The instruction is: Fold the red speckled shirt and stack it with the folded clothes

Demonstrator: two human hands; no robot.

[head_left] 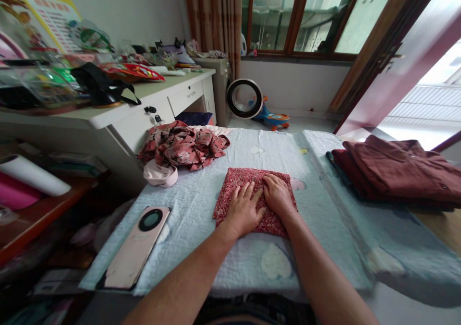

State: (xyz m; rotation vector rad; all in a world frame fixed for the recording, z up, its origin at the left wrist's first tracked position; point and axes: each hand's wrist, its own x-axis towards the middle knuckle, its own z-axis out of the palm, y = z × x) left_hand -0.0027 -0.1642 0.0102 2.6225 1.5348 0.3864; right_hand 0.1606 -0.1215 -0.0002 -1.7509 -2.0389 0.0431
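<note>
A pale blue quilt (201, 210) covers the work surface in a cluttered room, with a white desk (144, 106) to the left and windows behind. A folded red floral cloth (245, 178) lies at the quilt's middle. The left hand (243, 212) and right hand (277, 195) rest flat and open on it, side by side, grasping nothing.

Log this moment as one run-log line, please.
left hand flat on folded red floral cloth | right hand flat beside it | cloth on pale blue quilt | phone at left
</note>
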